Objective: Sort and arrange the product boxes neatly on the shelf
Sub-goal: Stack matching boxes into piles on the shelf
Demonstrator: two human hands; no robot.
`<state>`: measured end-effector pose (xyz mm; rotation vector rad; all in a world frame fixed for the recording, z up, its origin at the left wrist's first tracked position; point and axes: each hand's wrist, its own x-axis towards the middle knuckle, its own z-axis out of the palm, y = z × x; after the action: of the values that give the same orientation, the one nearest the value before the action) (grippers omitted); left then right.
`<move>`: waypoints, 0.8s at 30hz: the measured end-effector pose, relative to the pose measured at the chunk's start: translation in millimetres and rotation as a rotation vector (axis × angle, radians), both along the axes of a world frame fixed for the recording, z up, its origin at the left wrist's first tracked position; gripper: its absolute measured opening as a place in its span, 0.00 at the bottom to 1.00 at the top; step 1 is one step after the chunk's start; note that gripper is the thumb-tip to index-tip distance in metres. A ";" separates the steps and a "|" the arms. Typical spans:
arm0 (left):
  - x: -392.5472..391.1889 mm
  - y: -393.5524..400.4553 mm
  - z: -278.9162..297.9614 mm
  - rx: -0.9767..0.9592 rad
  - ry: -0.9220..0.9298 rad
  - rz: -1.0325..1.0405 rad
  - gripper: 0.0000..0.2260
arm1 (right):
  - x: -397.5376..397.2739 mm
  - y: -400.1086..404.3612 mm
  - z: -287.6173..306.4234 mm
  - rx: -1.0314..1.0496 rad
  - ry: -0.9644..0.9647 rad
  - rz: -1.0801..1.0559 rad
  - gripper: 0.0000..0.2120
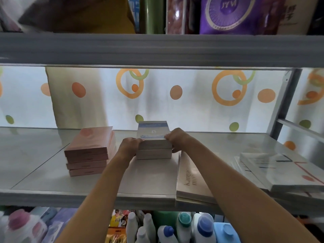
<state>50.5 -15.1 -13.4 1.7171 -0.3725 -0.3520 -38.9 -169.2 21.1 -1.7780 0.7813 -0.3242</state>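
A white and blue box [152, 131] lies on top of a second like box [154, 153] in the middle of the grey shelf [52, 181]. My left hand [128, 146] grips the top box's left front corner. My right hand [177, 138] grips its right front corner. To the left stands a stack of several pink boxes [89, 151]. A flat beige box [189, 179] lies to the right under my right forearm, overhanging the shelf's front edge. Farther right lies a pile of white boxes [280, 171] with red and dark lines.
A dotted white curtain [192, 102] hangs behind the shelf. The upper shelf board [157, 50] is close overhead, with purple and brown packages on it. A metal upright [285, 102] stands at the right. Bottles [201, 227] fill the shelf below.
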 end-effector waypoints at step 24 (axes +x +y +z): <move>-60.5 -73.8 4.6 0.141 -0.187 -0.269 0.18 | -65.2 -57.0 0.5 -0.451 0.229 -0.285 0.13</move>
<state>-9.9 -89.0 -8.9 1.8470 -0.7343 -0.4214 -104.1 -226.2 21.6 -2.1506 1.2017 -0.5230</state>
